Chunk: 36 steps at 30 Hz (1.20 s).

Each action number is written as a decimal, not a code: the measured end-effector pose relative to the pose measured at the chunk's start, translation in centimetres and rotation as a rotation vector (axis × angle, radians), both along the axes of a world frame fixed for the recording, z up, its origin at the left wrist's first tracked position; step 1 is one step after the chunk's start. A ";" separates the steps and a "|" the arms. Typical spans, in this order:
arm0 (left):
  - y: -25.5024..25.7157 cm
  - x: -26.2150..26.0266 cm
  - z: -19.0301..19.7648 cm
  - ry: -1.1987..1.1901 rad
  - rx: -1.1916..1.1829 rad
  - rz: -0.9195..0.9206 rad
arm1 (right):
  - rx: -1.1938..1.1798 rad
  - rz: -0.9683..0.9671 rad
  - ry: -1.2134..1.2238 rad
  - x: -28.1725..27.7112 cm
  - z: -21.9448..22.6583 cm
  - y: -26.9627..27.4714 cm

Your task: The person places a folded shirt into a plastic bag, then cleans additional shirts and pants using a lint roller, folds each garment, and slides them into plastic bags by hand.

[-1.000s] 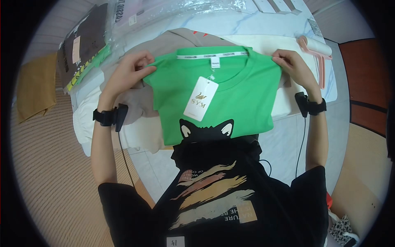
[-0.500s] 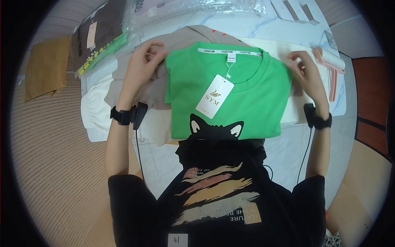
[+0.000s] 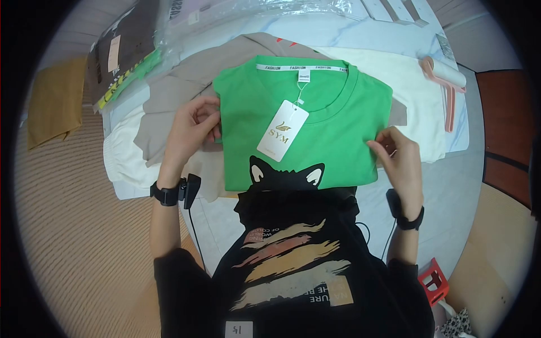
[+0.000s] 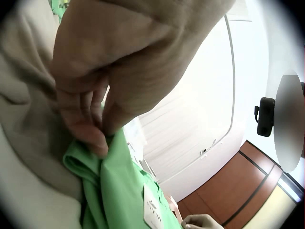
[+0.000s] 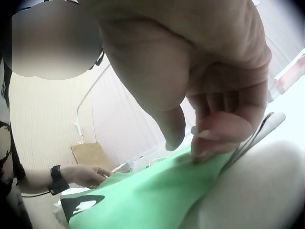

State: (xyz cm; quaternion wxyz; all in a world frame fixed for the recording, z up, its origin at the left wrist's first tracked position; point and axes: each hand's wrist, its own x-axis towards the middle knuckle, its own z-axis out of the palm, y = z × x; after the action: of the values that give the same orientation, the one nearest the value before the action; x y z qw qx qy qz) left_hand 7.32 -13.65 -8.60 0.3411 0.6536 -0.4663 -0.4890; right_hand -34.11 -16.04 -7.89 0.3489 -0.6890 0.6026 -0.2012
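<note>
A folded green T-shirt (image 3: 349, 127) lies in front of me, with a black cat-ear print at its lower edge. A white hang tag (image 3: 283, 132) hangs from the neck label (image 3: 304, 76) onto its front. At the left edge of the T-shirt, my left hand (image 3: 193, 129) pinches the fabric; in the left wrist view the fingertips (image 4: 97, 143) meet on a fold. My right hand (image 3: 401, 160) is at the lower right edge. Its thumb stands apart from the loosely bent fingers in the right wrist view, and the fingertips touch the green fabric (image 5: 157, 191).
Under the T-shirt are a grey garment (image 3: 174, 84) and a white garment (image 3: 414, 79). A lint roller (image 3: 448, 73) with a pink handle lies at the right. Bagged dark clothing (image 3: 121, 56) is at the back left, beside a brown cloth (image 3: 56, 107).
Both hands left the shoulder corners and moved down the sides toward me, the right one further. The T-shirt now lies flatter, with its upper corners free.
</note>
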 end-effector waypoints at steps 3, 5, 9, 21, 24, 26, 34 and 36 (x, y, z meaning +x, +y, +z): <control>-0.5 -0.9 -0.5 -0.146 -0.025 0.019 | -0.026 -0.007 0.027 0.3 -0.7 0.8; -0.8 -1.2 -1.2 -0.286 -0.030 0.022 | -0.048 0.005 0.020 0.8 -1.1 0.9; -1.7 -1.7 -1.3 -0.487 -0.179 0.049 | -0.053 -0.007 0.012 1.3 -0.9 1.3; -5.4 2.9 0.2 -0.090 -0.023 -0.152 | 0.016 0.078 0.216 0.9 -0.1 3.5; -6.3 4.4 2.4 -0.168 0.074 -0.337 | -0.024 0.116 0.133 0.2 -0.1 3.4; -6.3 4.6 3.2 -0.218 0.103 -0.430 | 0.049 0.126 0.083 -0.2 0.7 3.0; 1.6 2.2 1.9 -0.543 0.033 -0.150 | 0.182 -0.062 0.029 -2.1 0.3 2.9; 3.9 0.8 1.3 -0.249 0.109 -0.117 | 0.211 -0.089 0.030 -1.9 -0.1 3.4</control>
State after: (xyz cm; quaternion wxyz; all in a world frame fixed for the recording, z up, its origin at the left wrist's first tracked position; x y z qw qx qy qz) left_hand 8.17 -9.78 -7.26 0.2158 0.6982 -0.5152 -0.4479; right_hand -35.96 -12.60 -8.01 0.4014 -0.6237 0.6556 -0.1416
